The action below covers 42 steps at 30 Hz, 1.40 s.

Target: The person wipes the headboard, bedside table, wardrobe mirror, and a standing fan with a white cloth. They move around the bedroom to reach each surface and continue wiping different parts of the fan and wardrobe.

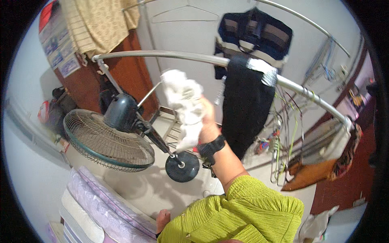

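My right hand, with a dark watch on the wrist, is stretched forward and grips a bunched white cloth. The cloth is blurred and hangs below the silver rail of a clothes rack. To the right of this hand, a black garment is draped over the rail, with a whitish patterned piece at its top. What looks like my left hand shows low down beside my yellow-green shirt, partly covered by it. Its fingers cannot be made out.
A pedestal fan leans at the left, its round base on the floor. Several hangers dangle at the right, near a brown garment. A striped shirt hangs behind. Lilac bedding lies lower left.
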Motion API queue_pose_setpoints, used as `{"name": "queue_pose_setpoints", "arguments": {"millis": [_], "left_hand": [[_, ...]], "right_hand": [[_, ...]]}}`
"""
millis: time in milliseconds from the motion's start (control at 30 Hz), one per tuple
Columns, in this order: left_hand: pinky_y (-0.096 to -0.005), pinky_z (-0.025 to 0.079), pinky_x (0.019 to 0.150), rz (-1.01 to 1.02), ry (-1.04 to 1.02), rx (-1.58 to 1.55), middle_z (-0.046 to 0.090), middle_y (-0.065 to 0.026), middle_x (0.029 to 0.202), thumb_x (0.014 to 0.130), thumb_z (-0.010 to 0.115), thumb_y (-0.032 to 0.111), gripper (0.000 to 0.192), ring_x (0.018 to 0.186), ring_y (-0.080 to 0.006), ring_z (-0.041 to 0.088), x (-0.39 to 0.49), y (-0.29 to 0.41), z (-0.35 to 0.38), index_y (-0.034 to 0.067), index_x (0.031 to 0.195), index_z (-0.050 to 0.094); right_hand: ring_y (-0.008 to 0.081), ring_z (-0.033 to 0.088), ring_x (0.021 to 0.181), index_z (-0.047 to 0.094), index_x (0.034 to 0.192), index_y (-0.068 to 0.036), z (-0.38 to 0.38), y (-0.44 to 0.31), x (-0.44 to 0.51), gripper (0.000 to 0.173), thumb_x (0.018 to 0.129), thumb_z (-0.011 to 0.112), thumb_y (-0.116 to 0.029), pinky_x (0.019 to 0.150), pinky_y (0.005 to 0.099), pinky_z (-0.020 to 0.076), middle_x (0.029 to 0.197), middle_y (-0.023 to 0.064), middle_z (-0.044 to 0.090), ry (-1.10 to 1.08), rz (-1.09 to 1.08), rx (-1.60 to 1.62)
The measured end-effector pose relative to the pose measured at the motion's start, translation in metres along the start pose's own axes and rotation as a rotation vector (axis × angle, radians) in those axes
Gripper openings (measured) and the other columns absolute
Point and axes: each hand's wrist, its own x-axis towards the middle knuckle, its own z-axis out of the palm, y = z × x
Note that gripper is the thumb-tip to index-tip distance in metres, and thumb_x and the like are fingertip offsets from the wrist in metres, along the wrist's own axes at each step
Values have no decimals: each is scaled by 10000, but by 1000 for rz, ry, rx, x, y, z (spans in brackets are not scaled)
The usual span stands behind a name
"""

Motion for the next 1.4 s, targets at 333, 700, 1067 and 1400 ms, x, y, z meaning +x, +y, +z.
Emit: {"name": "queue_pose_setpoints", "arguments": {"millis": [333, 700, 1067, 1400], "left_hand": [[-457, 527, 835, 105, -106, 132, 711, -173, 972, 887, 636, 300, 398, 927, -374, 666, 53, 106, -77, 31, 1181, 656], [-442, 540, 805, 88, -203, 140, 721, -146, 912, 866, 676, 316, 401, 888, -339, 686, 28, 58, -65, 61, 1175, 670], [-451, 534, 832, 126, -301, 203, 719, -179, 958, 857, 668, 332, 430, 926, -368, 680, 36, 61, -69, 37, 1169, 676], [-467, 527, 829, 259, -211, 186, 713, -176, 981, 873, 663, 308, 406, 927, -372, 673, 54, 131, -52, 42, 1180, 678]], "right_hand": [[96, 582, 889, 644, 1116, -3, 129, -27, -108, 303, 861, 483, 36, 793, 261, 498, 1023, 42, 634, 263, -1012, -1415], [339, 598, 970, 727, 982, -78, 98, -188, -109, 223, 786, 620, -67, 893, 443, 458, 1002, 114, 690, 963, -1382, -2679], [361, 617, 948, 710, 944, -83, 127, -141, -57, 165, 815, 608, -69, 819, 465, 523, 944, 110, 688, 776, -1104, -2674], [379, 626, 1019, 732, 975, -64, 158, -222, -146, 152, 845, 656, -85, 852, 476, 561, 1012, 144, 697, 1034, -692, -2919]]}}
